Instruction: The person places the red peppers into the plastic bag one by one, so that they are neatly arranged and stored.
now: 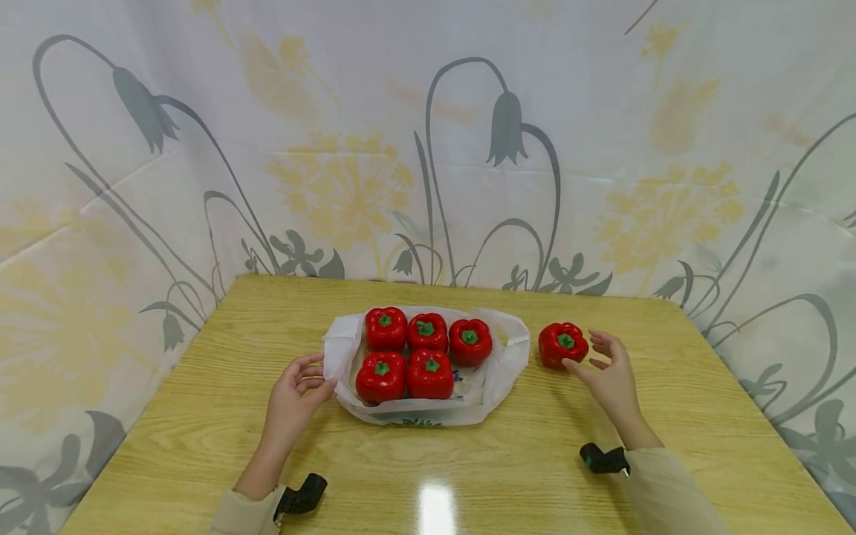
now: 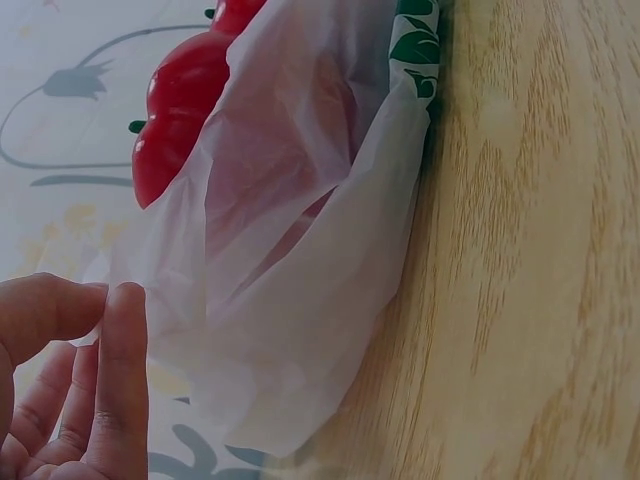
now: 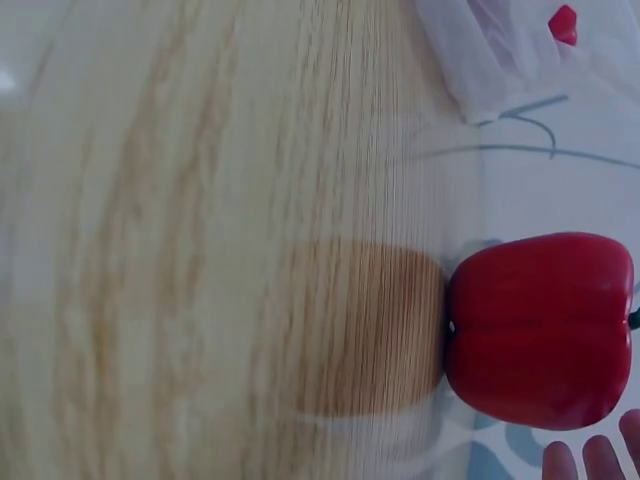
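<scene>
Several red bell peppers [image 1: 381, 377] with green stems sit in a white translucent bag [image 1: 414, 414] on the table, its mouth spread wide and green leaves printed on its front. At the bag's left end, my left hand [image 1: 298, 384] pinches the thin edge between thumb and index finger, as the left wrist view shows. One more red bell pepper [image 1: 560, 344] stands upright on the table, right of the bag. Beside that pepper is my right hand [image 1: 610, 375], fingers spread and loosely bent. In the right wrist view, its fingertips [image 3: 602, 458] appear near the pepper [image 3: 540, 330], not around it.
The wooden table [image 1: 334, 475] carries the bag and the loose pepper. A flower-patterned cloth [image 1: 428, 186] hangs behind the table and along both sides. Each wrist wears a black camera mount [image 1: 304, 495].
</scene>
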Demonstrator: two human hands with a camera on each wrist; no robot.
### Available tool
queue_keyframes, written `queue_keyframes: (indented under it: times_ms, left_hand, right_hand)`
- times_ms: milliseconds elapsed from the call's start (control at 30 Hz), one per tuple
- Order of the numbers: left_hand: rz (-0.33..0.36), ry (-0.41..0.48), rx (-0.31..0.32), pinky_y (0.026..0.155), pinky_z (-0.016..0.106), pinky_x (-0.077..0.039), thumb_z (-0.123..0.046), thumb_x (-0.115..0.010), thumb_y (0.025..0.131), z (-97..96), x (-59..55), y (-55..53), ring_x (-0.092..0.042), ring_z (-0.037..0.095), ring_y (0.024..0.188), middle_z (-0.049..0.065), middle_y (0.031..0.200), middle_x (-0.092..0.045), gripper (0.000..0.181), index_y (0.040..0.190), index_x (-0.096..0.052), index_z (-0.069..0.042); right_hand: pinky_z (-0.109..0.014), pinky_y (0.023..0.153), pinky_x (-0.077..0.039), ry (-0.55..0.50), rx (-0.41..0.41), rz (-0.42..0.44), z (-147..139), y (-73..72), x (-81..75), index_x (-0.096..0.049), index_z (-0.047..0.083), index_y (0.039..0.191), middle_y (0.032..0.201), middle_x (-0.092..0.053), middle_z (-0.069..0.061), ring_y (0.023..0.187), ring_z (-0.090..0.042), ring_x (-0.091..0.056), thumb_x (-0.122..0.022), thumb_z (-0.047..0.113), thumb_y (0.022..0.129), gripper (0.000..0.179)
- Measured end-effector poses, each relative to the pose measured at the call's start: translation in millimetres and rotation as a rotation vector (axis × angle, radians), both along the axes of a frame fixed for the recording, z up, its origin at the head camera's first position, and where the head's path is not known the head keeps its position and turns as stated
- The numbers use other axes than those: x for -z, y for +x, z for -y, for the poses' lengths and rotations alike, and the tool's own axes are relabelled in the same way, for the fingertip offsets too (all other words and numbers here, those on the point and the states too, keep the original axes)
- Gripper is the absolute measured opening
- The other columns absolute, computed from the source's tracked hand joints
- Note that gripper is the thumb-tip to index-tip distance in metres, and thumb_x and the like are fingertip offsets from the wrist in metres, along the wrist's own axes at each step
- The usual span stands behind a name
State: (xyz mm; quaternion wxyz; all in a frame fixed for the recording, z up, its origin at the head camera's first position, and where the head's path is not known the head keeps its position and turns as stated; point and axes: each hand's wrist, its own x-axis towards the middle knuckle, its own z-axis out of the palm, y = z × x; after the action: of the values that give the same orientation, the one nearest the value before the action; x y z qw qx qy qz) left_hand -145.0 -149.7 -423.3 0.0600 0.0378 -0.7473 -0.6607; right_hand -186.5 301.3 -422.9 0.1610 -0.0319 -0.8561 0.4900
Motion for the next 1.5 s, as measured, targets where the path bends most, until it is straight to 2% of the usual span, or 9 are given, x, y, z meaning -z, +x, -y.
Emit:
queue_keyframes:
  times_ms: [100, 367, 700, 1133, 1300, 1500]
  left_hand:
    - [0.004, 0.007, 0.002, 0.069, 0.021, -0.054, 0.001, -0.065, 0.085, -0.2, -0.7, 0.2, -0.057, 0.006, 0.081, 0.019, 0.110, -0.052, 0.045, 0.127, -0.048, 0.000]
    - [0.008, 0.021, 0.007, 0.070, 0.022, -0.055, 0.001, -0.065, 0.086, -0.5, -1.9, 0.9, -0.057, 0.006, 0.081, 0.019, 0.110, -0.052, 0.046, 0.128, -0.047, 0.000]
    - [-0.002, 0.015, 0.003, 0.069, 0.023, -0.055, 0.002, -0.064, 0.085, 0.7, -1.0, 1.2, -0.057, 0.007, 0.080, 0.018, 0.108, -0.052, 0.044, 0.126, -0.048, -0.001]
    - [-0.033, 0.028, 0.009, 0.069, 0.024, -0.055, 0.004, -0.065, 0.084, 0.8, 2.1, 0.1, -0.058, 0.008, 0.080, 0.016, 0.104, -0.053, 0.044, 0.125, -0.049, 0.001]
    - [-0.031, 0.024, 0.012, 0.069, 0.023, -0.055, 0.003, -0.065, 0.084, 0.3, 0.5, 0.6, -0.058, 0.008, 0.080, 0.019, 0.106, -0.052, 0.044, 0.125, -0.049, 0.001]
    - [-0.028, 0.023, 0.005, 0.069, 0.024, -0.055, 0.004, -0.065, 0.084, 1.2, 1.4, 0.4, -0.058, 0.008, 0.080, 0.016, 0.105, -0.053, 0.044, 0.125, -0.049, 0.000]
  right_hand:
    - [-0.053, 0.095, -0.039, 0.000, -0.029, 0.024, -2, -3.9, 1.1, -0.033, -0.004, 0.136, 0.132, -0.036, -0.026, 0.119, -0.041, -0.036, -0.073, 0.014, 0.082, 0.071]
    - [-0.056, 0.097, -0.037, -0.001, -0.099, 0.113, -4, -13.7, 2.5, -0.021, -0.002, 0.144, 0.137, -0.026, -0.030, 0.121, -0.045, -0.031, -0.075, 0.020, 0.080, 0.086]
    - [-0.056, 0.100, -0.034, 0.023, -0.083, 0.202, 0, -23.1, 4.6, -0.014, -0.001, 0.146, 0.140, -0.022, -0.030, 0.122, -0.046, -0.028, -0.076, 0.022, 0.080, 0.093]
    - [-0.054, 0.100, -0.035, 0.032, -0.054, 0.217, 2, -22.7, 3.7, -0.018, -0.004, 0.144, 0.139, -0.024, -0.031, 0.119, -0.045, -0.032, -0.073, 0.018, 0.083, 0.085]
    - [-0.054, 0.100, -0.035, 0.037, -0.052, 0.215, 2, -22.4, 3.9, -0.019, -0.004, 0.144, 0.139, -0.025, -0.031, 0.119, -0.046, -0.033, -0.073, 0.018, 0.082, 0.085]
    - [-0.054, 0.099, -0.035, 0.028, -0.054, 0.197, 1, -21.3, 5.5, -0.019, -0.005, 0.143, 0.138, -0.025, -0.032, 0.118, -0.047, -0.034, -0.073, 0.018, 0.082, 0.085]
